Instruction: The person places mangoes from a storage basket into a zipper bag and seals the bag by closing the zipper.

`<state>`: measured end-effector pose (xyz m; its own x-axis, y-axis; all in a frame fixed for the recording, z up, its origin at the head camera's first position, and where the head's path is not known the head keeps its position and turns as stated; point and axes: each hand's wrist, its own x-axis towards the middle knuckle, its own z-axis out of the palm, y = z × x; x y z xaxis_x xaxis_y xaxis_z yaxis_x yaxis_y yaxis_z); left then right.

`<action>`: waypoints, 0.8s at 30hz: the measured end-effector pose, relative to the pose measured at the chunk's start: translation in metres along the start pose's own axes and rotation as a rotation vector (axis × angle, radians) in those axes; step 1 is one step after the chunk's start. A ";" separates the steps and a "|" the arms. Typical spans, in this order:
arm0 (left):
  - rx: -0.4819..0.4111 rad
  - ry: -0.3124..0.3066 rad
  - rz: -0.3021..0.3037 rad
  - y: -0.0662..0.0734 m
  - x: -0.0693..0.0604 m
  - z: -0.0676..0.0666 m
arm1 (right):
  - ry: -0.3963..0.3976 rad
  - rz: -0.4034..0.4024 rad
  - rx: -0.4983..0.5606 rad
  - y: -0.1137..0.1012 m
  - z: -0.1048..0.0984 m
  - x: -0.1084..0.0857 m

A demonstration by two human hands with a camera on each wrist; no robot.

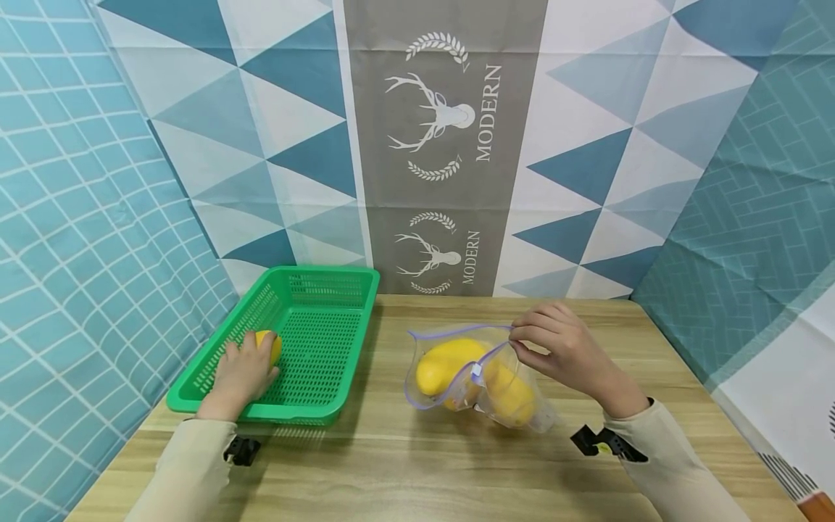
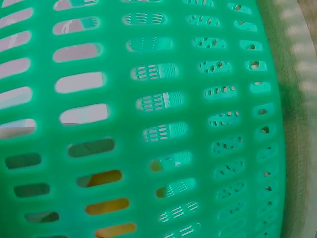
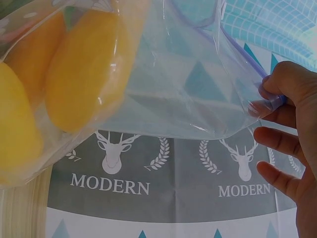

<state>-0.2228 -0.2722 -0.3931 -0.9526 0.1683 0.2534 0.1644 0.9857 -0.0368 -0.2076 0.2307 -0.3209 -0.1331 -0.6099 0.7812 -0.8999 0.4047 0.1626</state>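
Inside the green basket [image 1: 322,355], at its left side, the left hand [image 1: 240,373] grips a yellow fruit [image 1: 269,346], which the fingers partly cover. Through the basket's slots the left wrist view gives only bits of the yellow fruit [image 2: 106,206]. The right hand [image 1: 564,351] pinches the purple zip edge at the right corner of a clear bag [image 1: 485,377], thumb against index finger in the right wrist view, other fingers apart. Several yellow fruits [image 3: 86,69] lie in the bag, whose mouth gapes toward the left.
Basket and bag stand on a wooden table [image 1: 417,471], the basket at the left. Behind the table hangs a patterned cloth [image 1: 450,181], with a blue tiled cloth [image 1: 78,217] along the left side and another at the right.
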 end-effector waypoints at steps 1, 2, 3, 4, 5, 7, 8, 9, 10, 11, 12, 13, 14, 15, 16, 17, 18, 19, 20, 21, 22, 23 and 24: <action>-0.003 0.022 0.004 0.000 0.000 0.000 | -0.001 0.001 0.000 0.000 0.000 0.000; -0.010 0.045 0.008 0.000 0.000 0.001 | -0.004 0.002 -0.001 0.000 0.000 0.000; -0.014 0.070 0.014 0.000 -0.001 0.001 | -0.005 0.002 -0.001 0.000 0.000 0.000; -0.022 0.090 0.018 0.000 -0.001 0.001 | -0.006 0.002 -0.001 0.000 0.000 0.000; -0.026 0.107 0.022 0.001 -0.002 0.001 | -0.007 0.004 -0.001 0.000 0.000 0.000; -0.031 0.156 0.046 0.001 -0.002 0.000 | -0.007 0.002 -0.002 0.000 0.000 0.000; -0.031 0.184 0.063 0.001 -0.002 0.000 | -0.007 0.002 -0.002 0.000 0.000 0.000; -0.028 0.211 0.082 0.001 -0.001 0.000 | -0.006 0.001 -0.001 0.000 0.000 0.000; -0.029 0.234 0.097 0.002 0.000 0.000 | -0.005 0.001 -0.001 -0.001 0.000 0.000; -0.029 0.259 0.115 0.002 0.001 -0.001 | -0.004 0.001 -0.001 0.000 0.001 0.000; -0.030 0.287 0.134 0.003 0.002 -0.001 | -0.004 0.001 0.000 -0.001 0.001 0.001; -0.036 0.310 0.148 0.005 0.003 -0.002 | -0.001 0.000 0.001 -0.001 0.001 0.001; -0.038 0.336 0.165 0.007 0.003 -0.003 | 0.000 0.000 0.001 -0.001 0.001 0.001; -0.046 0.354 0.178 0.009 0.004 -0.005 | 0.001 -0.001 0.002 -0.001 0.001 0.001; -0.053 0.372 0.189 0.011 0.005 -0.006 | 0.002 -0.001 0.003 -0.001 0.001 0.001; -0.059 0.390 0.202 0.013 0.005 -0.008 | 0.002 0.000 0.003 -0.001 0.001 0.002; -0.068 0.405 0.211 0.016 0.005 -0.010 | 0.003 0.000 0.003 -0.001 0.001 0.002; -0.072 0.418 0.223 0.019 0.005 -0.011 | 0.002 0.000 0.003 -0.001 0.002 0.002; -0.078 0.427 0.234 0.022 0.005 -0.013 | 0.000 0.001 0.003 -0.001 0.002 0.002; -0.085 0.434 0.244 0.024 0.004 -0.015 | -0.001 0.003 0.003 -0.001 0.002 0.002; -0.091 0.440 0.255 0.027 0.004 -0.017 | -0.002 0.003 0.002 -0.001 0.002 0.002; -0.100 0.442 0.266 0.030 0.003 -0.018 | -0.002 0.003 0.000 -0.001 0.002 0.002; -0.108 0.445 0.277 0.032 0.003 -0.020 | -0.002 0.002 -0.001 -0.001 0.002 0.002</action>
<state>-0.2149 -0.2402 -0.3744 -0.6731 0.3801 0.6344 0.4425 0.8943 -0.0664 -0.2082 0.2279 -0.3213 -0.1363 -0.6104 0.7803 -0.8991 0.4070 0.1613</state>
